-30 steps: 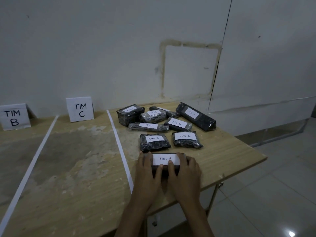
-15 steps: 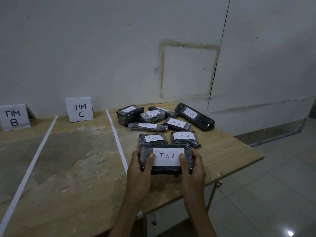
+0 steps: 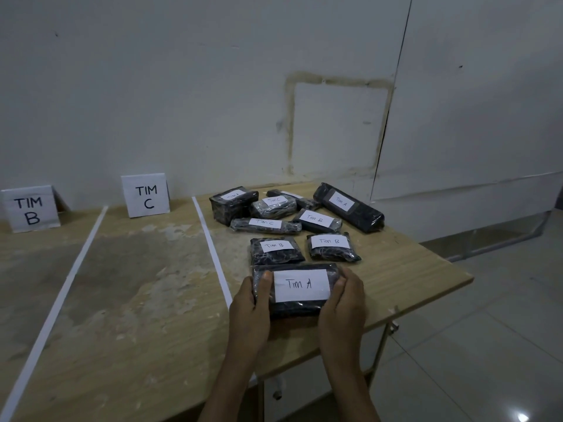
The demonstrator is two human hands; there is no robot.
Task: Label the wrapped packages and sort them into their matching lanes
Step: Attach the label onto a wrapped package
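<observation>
"Tim A package [image 3: 301, 284], that's the one in hand. But take it from far left of the fingers: a TIM B card [image 3: 30, 208] stands against the wall, then a white tape line [image 3: 70, 269], a TIM C card [image 3: 146, 196], and a second tape line [image 3: 213, 254] running down the table [image 3: 137, 300] to just left of the left hand [image 3: 248, 312]."

"And the grip?"

"Both hands are on it. The left fingers [image 3: 264, 287] wrap its left end, thumb lying on top beside the white label. The right hand [image 3: 344, 306] curls its fingers [image 3: 344, 281] round the right end the same way. The label faces up at them. Whether the near edge rests on the table, I can't tell."

"So the labelling's done?"

"I'd say so. Every pack I can read carries a slip. A Tim B pack [image 3: 275, 249] lies just beyond the left fingers, a second Tim B pack [image 3: 332, 246] just beyond the right ones, the heap behind them, and a long Tim A pack [image 3: 348, 207] further off to the right. All of them sit right of the second tape line, none in the B or C lane. This looks like sorting just starting."

"Where does it go?"

"No Tim A card shows. With B left of C, I'd guess A is further left, out of sight. The next move calls for a firm two-handed lift, a carry leftward over both tapes, and a flat set-down, label up."
</observation>
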